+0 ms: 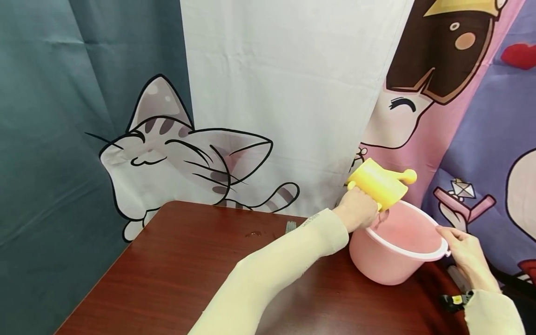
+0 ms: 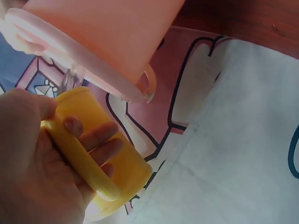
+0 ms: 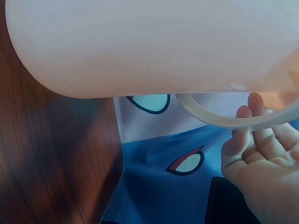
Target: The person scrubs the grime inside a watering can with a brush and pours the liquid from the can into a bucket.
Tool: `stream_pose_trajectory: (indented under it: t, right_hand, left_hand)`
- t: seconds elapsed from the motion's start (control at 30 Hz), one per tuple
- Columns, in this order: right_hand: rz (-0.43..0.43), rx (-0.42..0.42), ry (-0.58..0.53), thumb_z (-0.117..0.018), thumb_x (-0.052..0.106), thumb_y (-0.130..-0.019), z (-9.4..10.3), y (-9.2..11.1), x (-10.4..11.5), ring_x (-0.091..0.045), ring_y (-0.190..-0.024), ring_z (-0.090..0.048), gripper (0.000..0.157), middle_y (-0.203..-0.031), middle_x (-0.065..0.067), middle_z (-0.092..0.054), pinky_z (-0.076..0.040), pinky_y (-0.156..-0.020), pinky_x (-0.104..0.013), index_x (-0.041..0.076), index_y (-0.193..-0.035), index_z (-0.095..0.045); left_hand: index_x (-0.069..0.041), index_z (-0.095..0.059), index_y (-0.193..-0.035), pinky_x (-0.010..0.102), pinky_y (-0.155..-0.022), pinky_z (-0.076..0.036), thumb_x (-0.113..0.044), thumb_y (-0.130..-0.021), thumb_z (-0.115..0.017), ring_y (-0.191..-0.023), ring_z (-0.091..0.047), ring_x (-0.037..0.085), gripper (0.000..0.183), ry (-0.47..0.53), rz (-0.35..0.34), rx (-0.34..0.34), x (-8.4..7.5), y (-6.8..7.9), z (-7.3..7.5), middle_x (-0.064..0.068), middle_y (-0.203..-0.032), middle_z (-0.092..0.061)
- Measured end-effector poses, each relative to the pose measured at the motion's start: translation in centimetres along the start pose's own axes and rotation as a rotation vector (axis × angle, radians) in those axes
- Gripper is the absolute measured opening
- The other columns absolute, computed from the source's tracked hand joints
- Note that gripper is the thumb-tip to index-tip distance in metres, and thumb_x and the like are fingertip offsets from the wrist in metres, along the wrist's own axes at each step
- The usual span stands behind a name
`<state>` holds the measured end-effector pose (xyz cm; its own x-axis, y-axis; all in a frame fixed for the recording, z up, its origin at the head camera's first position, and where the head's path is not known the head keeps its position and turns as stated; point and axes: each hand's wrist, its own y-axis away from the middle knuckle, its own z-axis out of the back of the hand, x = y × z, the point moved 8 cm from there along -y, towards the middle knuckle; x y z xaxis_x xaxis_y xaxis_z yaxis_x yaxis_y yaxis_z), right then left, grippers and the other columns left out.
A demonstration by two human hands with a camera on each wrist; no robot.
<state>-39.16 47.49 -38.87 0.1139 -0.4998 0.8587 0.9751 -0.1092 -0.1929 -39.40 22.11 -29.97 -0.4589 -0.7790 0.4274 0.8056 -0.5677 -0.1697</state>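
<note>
My left hand (image 1: 358,208) grips the handle of a yellow watering can (image 1: 377,184), which is tipped over the left side of a pink bucket (image 1: 387,266). In the left wrist view, fingers curl round the can's handle (image 2: 81,158), and clear water (image 2: 71,80) runs from its open top at the bucket's rim. The can's spout, with a round end, points right in the head view. My right hand (image 1: 465,253) holds the bucket's right rim. The right wrist view shows its fingers beside the bucket's pale, curved handle (image 3: 224,120).
The bucket stands near the right edge of a reddish-brown table (image 1: 167,279). A fork's tines (image 1: 291,226) show beyond my left sleeve. A small wet patch (image 1: 253,233) lies left of them. Printed cloth (image 1: 293,93) hangs behind the table.
</note>
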Motion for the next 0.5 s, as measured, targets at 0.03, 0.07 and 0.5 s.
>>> stream_pose_trajectory:
  t: [0.03,0.07,0.5]
  right_hand:
    - [-0.001,0.0,-0.001,-0.054,0.034,-0.086,0.0,0.0,-0.1,0.001,-0.067,-0.052,0.022,-0.075,0.014,-0.061,-0.042,-0.055,-0.015,0.019,-0.099,-0.064]
    - [-0.003,-0.001,0.002,-0.054,0.035,-0.086,0.0,0.0,-0.1,0.001,-0.067,-0.052,0.023,-0.075,0.014,-0.061,-0.042,-0.055,-0.015,0.019,-0.1,-0.064]
    - [0.001,-0.019,0.031,-0.054,0.037,-0.086,0.1,-0.2,0.0,0.002,-0.069,-0.051,0.032,-0.077,0.016,-0.06,-0.042,-0.057,-0.015,0.012,-0.105,-0.062]
  left_hand:
    - [-0.025,-0.061,-0.086,0.033,-0.072,-0.033,-0.039,-0.092,-0.033,-0.08,-0.049,0.012,0.032,-0.001,-0.032,-0.022,0.6,1.5,1.2,-0.009,-0.086,-0.058]
    - [-0.025,-0.061,-0.088,0.032,-0.072,-0.034,-0.038,-0.092,-0.032,-0.081,-0.05,0.012,0.032,-0.004,-0.059,-0.041,0.8,2.3,1.8,-0.009,-0.088,-0.058]
    - [-0.03,-0.056,-0.088,0.029,-0.074,-0.034,-0.041,-0.093,-0.032,-0.08,-0.046,0.009,0.027,-0.096,-0.104,-0.07,-0.5,0.8,1.1,-0.012,-0.086,-0.055]
